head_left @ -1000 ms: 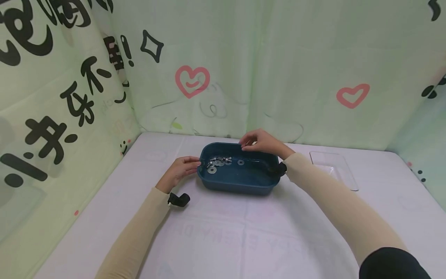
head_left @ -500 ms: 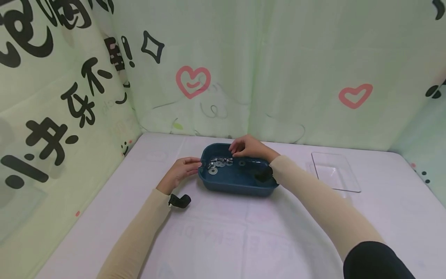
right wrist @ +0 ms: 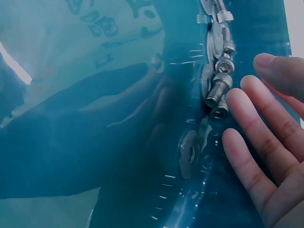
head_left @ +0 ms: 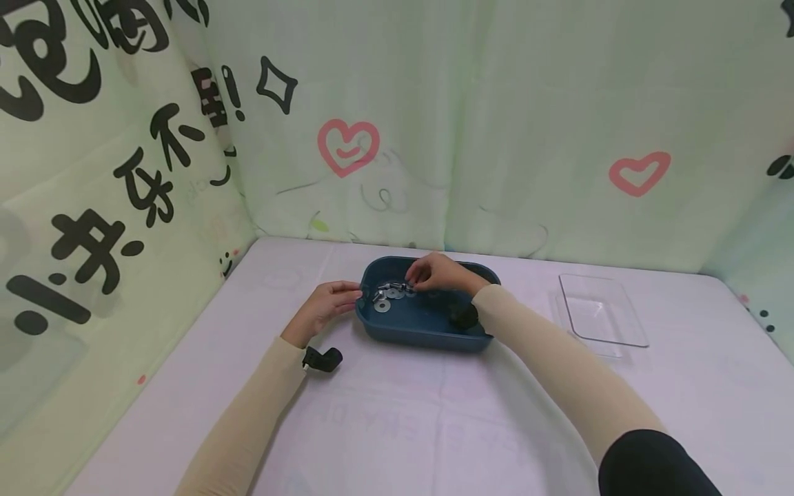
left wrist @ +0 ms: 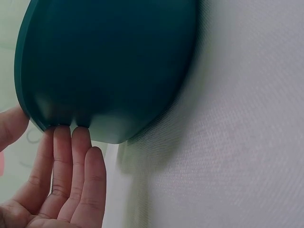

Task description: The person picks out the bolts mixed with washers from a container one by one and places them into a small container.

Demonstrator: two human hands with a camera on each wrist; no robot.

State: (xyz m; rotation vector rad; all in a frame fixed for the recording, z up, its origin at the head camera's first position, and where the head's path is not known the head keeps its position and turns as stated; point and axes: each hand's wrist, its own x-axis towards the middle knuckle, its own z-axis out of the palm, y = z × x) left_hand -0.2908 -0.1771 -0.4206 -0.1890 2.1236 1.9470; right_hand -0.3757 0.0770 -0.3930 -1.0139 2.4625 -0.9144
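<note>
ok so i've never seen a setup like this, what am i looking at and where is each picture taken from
There's no machine here, just a person's bare left hand and right hand. The wide picture is taken from the head, looking forward and down. Each close one is taken from a wrist: one shows the left hand's work, the other the right's.

On the pale table sits a blue tub with metal bolts and washers inside. A clear plastic container stands to its right.

The left hand touches the tub's end. The right hand reaches inside, fingertips close to the bolts; nothing appears to be held in it.
</note>
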